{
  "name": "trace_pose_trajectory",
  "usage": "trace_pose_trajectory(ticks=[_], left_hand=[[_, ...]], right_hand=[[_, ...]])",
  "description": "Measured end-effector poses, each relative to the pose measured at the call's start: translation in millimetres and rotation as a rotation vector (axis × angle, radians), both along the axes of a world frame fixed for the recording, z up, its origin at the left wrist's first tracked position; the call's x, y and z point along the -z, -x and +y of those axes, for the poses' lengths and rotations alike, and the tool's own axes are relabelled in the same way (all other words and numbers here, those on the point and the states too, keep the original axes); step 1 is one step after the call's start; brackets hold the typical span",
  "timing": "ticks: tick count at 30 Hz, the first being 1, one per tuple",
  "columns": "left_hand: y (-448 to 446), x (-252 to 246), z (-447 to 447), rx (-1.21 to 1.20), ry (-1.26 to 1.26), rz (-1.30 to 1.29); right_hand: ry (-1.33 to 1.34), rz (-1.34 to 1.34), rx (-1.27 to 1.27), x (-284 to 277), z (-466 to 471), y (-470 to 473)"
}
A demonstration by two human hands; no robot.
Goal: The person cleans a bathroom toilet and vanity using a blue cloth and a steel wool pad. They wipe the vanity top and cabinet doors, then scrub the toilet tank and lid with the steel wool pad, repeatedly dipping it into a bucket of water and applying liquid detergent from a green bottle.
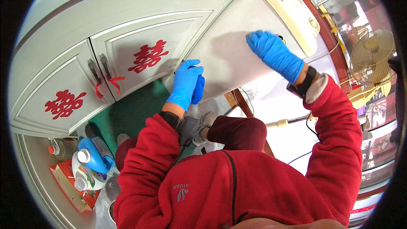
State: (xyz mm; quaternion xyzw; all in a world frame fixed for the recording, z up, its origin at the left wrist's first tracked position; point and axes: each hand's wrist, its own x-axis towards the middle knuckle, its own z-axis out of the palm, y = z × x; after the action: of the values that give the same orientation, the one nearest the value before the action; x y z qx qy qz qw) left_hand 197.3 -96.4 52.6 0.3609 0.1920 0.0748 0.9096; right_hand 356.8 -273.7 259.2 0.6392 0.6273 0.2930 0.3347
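Both of my hands wear blue gloves. My left hand (186,82), near the corner of the white cabinet, holds a dark blue cloth (198,89) that shows beside its palm. My right hand (261,46) is raised by the pale side panel (235,51), its fingers curled; whether anything is inside them is hidden. A small black and yellow object (281,39) peeks out behind the right hand. Red paper ornaments (149,56) decorate the white cabinet doors (187,31), and red ribbons (117,84) hang from the handles.
Detergent jugs (101,156), a clear bottle with a red cap (65,149) and a red box (63,178) stand at the lower left. A cream appliance (286,9) juts out above the panel. An electric fan (372,55) is at the right, near cables. A green mat (136,114) covers part of the floor.
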Motion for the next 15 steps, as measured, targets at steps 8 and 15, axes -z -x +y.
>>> trace_pose_trajectory(ticks=[8, 15], left_hand=[[-14.6, 8.9, 3.3, -0.025, -0.038, 0.000], [-14.0, 14.0, 10.2, -0.046, -0.015, 0.013]], right_hand=[[-0.140, -0.172, -0.222, -66.7, 82.4, -20.2], [-0.074, -0.190, -0.087, -47.3, 58.2, -5.1]])
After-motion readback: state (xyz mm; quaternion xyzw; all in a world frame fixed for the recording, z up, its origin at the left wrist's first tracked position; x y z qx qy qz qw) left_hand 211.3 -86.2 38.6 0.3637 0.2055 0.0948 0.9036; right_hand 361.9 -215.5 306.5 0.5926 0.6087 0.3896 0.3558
